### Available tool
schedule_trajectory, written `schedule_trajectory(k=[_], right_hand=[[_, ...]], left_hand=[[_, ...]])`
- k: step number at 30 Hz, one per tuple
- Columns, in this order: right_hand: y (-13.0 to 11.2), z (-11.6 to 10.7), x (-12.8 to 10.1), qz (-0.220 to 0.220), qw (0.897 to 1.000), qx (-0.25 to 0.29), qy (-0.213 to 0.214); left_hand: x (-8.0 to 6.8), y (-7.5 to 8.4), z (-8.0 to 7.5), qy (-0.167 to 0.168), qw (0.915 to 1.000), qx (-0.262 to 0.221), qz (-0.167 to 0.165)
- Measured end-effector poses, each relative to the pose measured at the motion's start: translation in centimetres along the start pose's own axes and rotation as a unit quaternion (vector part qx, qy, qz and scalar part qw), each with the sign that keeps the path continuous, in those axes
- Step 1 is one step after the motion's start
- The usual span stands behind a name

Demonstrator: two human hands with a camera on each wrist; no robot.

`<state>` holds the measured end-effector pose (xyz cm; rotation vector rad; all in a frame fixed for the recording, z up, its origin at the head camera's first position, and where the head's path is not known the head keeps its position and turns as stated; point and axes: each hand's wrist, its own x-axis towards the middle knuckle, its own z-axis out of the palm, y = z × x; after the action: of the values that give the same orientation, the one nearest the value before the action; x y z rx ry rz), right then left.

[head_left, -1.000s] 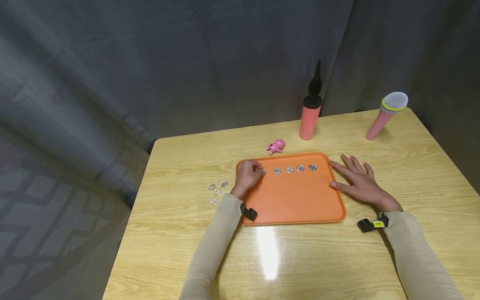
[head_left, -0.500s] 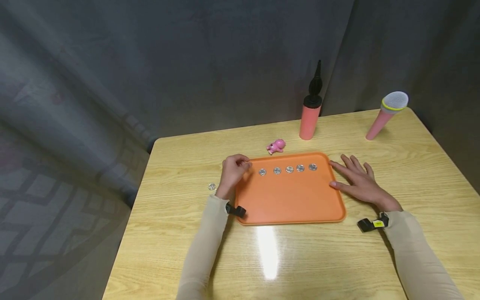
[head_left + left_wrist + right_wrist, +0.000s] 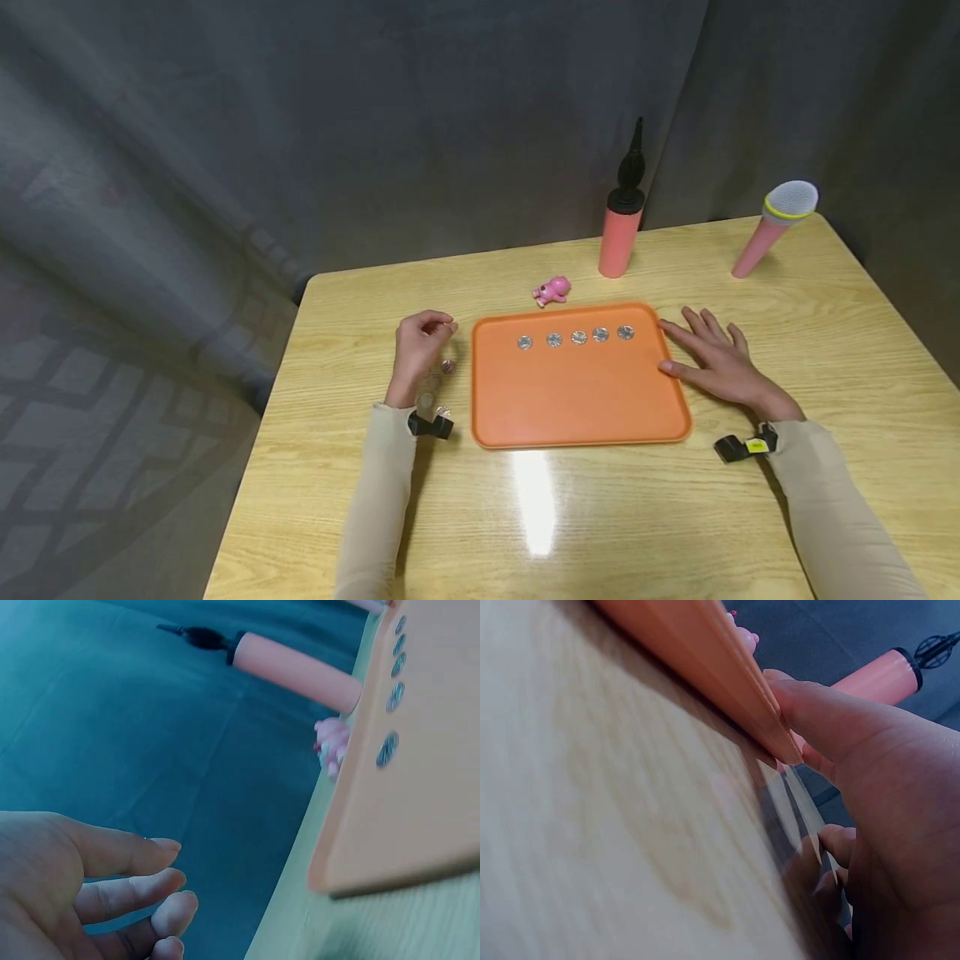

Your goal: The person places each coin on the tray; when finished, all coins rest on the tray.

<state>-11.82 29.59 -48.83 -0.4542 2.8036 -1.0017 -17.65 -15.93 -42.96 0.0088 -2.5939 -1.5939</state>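
Left of centre, a left hand point(image 3: 418, 346), loosely curled and seemingly empty, hangs above loose discs point(image 3: 447, 366); a spread right hand point(image 3: 716, 367), gripping nothing, touches the centre-frame orange tray point(image 3: 585, 396) bearing five silver discs point(image 3: 578, 337). Light edge pinches should keep spacing even.

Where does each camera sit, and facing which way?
Head: worn there, facing forward and down over the orange tray; sleeves, left grip and right grip show.
Left wrist: worn there, facing discs and curtain; left grip shows.
Right wrist: worn there, facing the tray's edge; right grip shows.
Both wrist views share the pink pump.
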Motion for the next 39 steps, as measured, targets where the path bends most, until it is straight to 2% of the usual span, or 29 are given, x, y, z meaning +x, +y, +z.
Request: schedule_trajectory(k=[6,13,19,27,31,39], right_hand=[[-0.1,0.0,0.0,-0.002,1.000,0.001,0.001],[0.1,0.0,0.0,-0.001,1.000,-0.004,0.002],[0.1,0.0,0.0,-0.002,1.000,-0.004,0.003],[0.0,0.1,0.1,0.000,1.000,0.002,0.000],[0.0,0.1,0.1,0.002,1.000,0.001,-0.002],[0.1,0.0,0.1,0.000,1.000,-0.003,0.000]], left_hand=[[-0.8,-1.4,-2.1,0.009,0.9993,0.002,-0.037],[-1.6,-3.1,-4.0,0.018,0.9976,0.029,-0.061],[-2.2,-4.6,-4.9,0.000,0.9951,0.023,-0.096],[-2.9,-6.1,-5.4,-0.029,0.9920,0.038,-0.117],[-3.1,-6.6,-5.5,-0.052,0.9921,0.040,-0.107],[-3.1,-7.3,-5.1,-0.066,0.9926,0.079,-0.064]])
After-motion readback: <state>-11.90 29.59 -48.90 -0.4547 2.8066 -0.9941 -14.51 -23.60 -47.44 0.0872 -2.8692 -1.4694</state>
